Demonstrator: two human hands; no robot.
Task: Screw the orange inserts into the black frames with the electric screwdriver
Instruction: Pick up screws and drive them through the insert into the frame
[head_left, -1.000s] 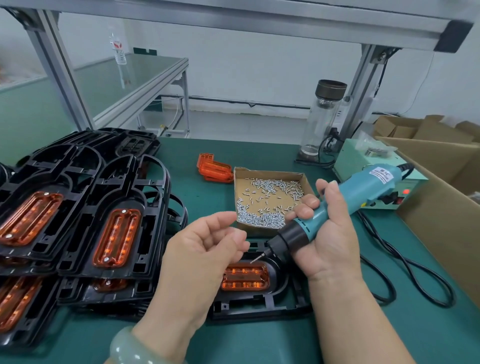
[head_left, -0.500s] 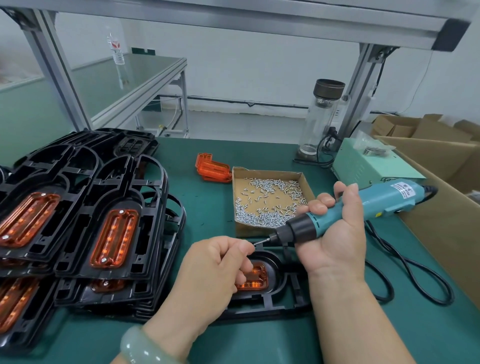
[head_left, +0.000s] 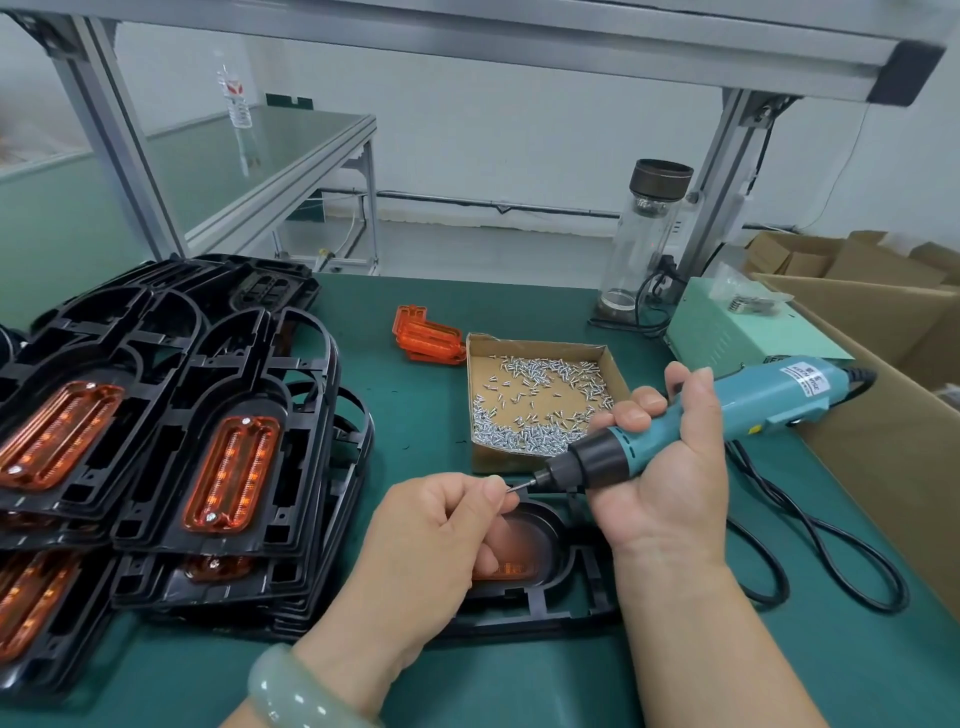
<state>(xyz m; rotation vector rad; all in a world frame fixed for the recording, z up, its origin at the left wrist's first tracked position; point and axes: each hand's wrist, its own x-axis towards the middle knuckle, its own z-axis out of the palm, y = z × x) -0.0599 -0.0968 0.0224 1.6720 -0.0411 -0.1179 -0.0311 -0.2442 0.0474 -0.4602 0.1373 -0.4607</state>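
My right hand (head_left: 670, 467) grips the teal electric screwdriver (head_left: 727, 410), held nearly level with its bit pointing left. My left hand (head_left: 441, 530) has its fingers curled, and thumb and forefinger meet right at the bit's tip; a screw between them is too small to make out. Both hands hover over a black frame (head_left: 566, 587) lying on the green mat, and its orange insert (head_left: 506, 570) shows only partly under my left hand. Left of it sit stacks of black frames with orange inserts (head_left: 234, 473).
A cardboard tray of small silver screws (head_left: 535, 400) lies just behind the hands. Loose orange inserts (head_left: 426, 338) lie beyond it. A pale green power box (head_left: 727, 332), a glass bottle (head_left: 644, 239) and open cartons (head_left: 883, 395) stand at the right. The black cord (head_left: 810, 540) loops on the mat.
The screwdriver tilted from steeply raised to nearly level. My left hand turned over, closed its fingers and came to the bit tip, covering more of the insert.
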